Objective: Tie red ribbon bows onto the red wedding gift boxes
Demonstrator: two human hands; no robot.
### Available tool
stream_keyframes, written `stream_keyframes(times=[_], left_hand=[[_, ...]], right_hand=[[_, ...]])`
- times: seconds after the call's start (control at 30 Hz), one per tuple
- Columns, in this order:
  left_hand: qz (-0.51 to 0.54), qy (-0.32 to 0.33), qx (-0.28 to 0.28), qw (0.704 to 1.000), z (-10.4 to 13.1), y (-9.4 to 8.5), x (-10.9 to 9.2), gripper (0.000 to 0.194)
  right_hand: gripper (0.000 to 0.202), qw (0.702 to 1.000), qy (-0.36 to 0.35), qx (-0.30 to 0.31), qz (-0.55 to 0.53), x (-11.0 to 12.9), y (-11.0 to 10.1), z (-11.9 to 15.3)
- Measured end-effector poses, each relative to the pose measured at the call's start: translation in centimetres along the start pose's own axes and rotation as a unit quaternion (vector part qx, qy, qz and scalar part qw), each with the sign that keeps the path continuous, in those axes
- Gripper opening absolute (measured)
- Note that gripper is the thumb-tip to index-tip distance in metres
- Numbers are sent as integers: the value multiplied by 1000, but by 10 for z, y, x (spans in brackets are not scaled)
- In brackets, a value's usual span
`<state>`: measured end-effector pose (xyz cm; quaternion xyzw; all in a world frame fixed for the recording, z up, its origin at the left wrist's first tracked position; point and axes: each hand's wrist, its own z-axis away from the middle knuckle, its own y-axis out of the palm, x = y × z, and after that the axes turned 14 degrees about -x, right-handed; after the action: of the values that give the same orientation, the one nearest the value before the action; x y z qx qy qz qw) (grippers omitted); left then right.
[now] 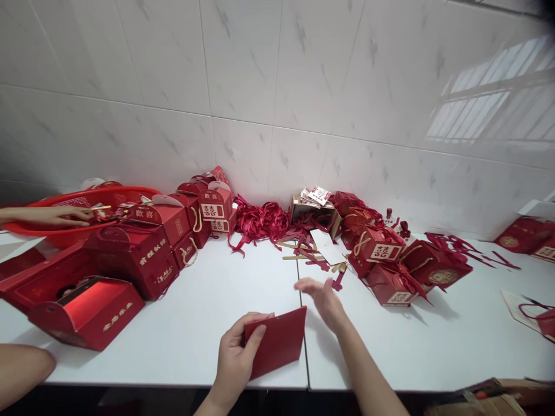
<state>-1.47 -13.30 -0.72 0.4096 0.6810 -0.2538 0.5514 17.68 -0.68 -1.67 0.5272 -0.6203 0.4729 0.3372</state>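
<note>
Left hand [236,352] pinches a flat red cardboard piece [281,341] at the near middle of the white table [208,306]; right hand [323,300], empty, is loosely spread beside. Lighter thumb pressure should avoid creases.

A single head-worn camera is looking forward and down from above the near edge of a long, smooth white tabletop [217,300]. It is facing a glossy white tiled wall with grey veining [243,75], which is filling roughly the upper half of the frame. The wearer's bare left hand [236,352] and bare right hand [324,300] are appearing nearest, at lower centre.
</note>
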Motion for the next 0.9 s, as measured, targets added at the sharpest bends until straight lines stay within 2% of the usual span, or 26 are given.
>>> stream_keyframes(times=[0.1,0.2,0.3,0.5,0.7,0.9], left_hand=[[8,4,8,1000,-1,1,3,17],[7,3,7,1000,-1,2,5,18],[10,0,0,1000,0,1,6,17],[6,9,7,1000,1,0,8,16],[5,18,2,1000,0,0,10,17],[9,19,8,1000,1,-1,10,15]], right_hand=[[64,991,32,-87,97,-35,-15,-43],[40,971,29,-138,194,-61,-21,-74],[36,950,7,-159,269,-73,-17,-89],[43,924,4,-153,351,-86,1,-105],[50,918,-18,-116,378,-96,3,-104],[33,916,-35,-86,389,-97,1,-101]])
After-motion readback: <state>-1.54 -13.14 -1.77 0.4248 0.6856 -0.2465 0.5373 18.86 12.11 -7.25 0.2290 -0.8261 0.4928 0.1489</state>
